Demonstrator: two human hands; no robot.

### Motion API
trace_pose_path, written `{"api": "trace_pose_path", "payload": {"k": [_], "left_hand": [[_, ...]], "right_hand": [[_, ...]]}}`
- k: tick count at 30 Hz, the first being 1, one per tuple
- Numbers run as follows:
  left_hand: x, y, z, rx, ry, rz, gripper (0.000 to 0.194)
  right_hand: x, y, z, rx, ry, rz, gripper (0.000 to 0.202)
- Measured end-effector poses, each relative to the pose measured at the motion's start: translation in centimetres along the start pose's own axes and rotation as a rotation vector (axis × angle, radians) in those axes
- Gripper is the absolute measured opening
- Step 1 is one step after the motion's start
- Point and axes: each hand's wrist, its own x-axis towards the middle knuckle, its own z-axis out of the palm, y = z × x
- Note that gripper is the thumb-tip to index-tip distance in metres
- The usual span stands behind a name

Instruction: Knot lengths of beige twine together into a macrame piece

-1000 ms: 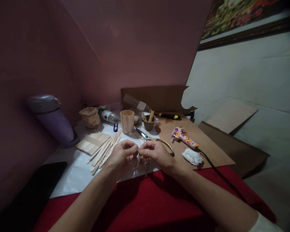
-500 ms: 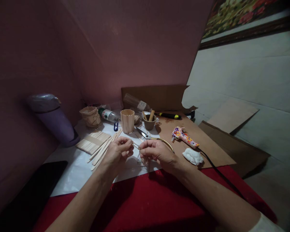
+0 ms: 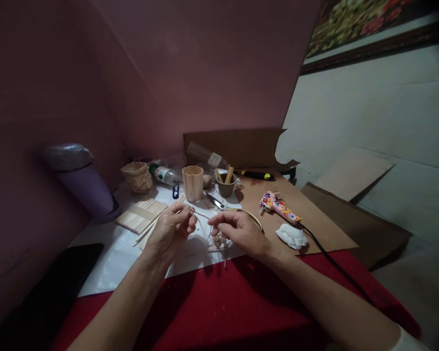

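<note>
A thin strand of twine [image 3: 202, 214] stretches between my two hands. My left hand [image 3: 173, 226] pinches one end of it between thumb and fingertips. The fingers of my right hand [image 3: 237, 230] are closed on the twine's other side. Below the right fingers hangs a small tangled bunch of twine [image 3: 219, 240], partly covered by that hand. Just beyond my hands lie scissors [image 3: 219, 204] with their blades apart. A cup made of upright craft sticks [image 3: 192, 184] stands behind. Loose craft sticks [image 3: 145, 234] lie partly under my left wrist.
A banded bundle of craft sticks [image 3: 141, 216] lies left. Farther back are a decorated pot [image 3: 137, 178], plastic bottles [image 3: 163, 173], a small cup with sticks [image 3: 227, 188] and a cutter [image 3: 258, 175]. At right, a glue gun [image 3: 280, 208] with a cord lies near a white cloth [image 3: 291, 236].
My left hand has moved left, away from the right, and a longer stretch of twine shows between them. More of the tangled bunch is visible under my right hand.
</note>
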Motion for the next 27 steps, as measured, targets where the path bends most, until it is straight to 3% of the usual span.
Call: {"api": "trace_pose_path", "payload": {"k": [5, 10, 19, 23, 27], "left_hand": [[-0.1, -0.2, 0.1, -0.012, -0.020, -0.031, 0.013], [-0.4, -0.1, 0.5, 0.050, -0.029, -0.022, 0.009], [0.7, 1.0, -0.3, -0.096, 0.258, 0.045, 0.025], [1.0, 0.9, -0.5, -0.111, 0.284, 0.052, 0.026], [1.2, 0.7, -0.6, -0.144, 0.298, 0.063, 0.026]], "right_hand": [[-0.2, 0.6, 0.5, -0.244, -0.029, -0.085, 0.028], [-0.1, 0.6, 1.4, -0.406, -0.003, -0.246, 0.016], [-0.5, 0.2, 0.0, -0.380, 0.103, -0.419, 0.030], [-0.6, 0.0, -0.3, -0.437, 0.078, -0.390, 0.023], [-0.8, -0.1, -0.1, -0.482, 0.147, -0.404, 0.015]]}}
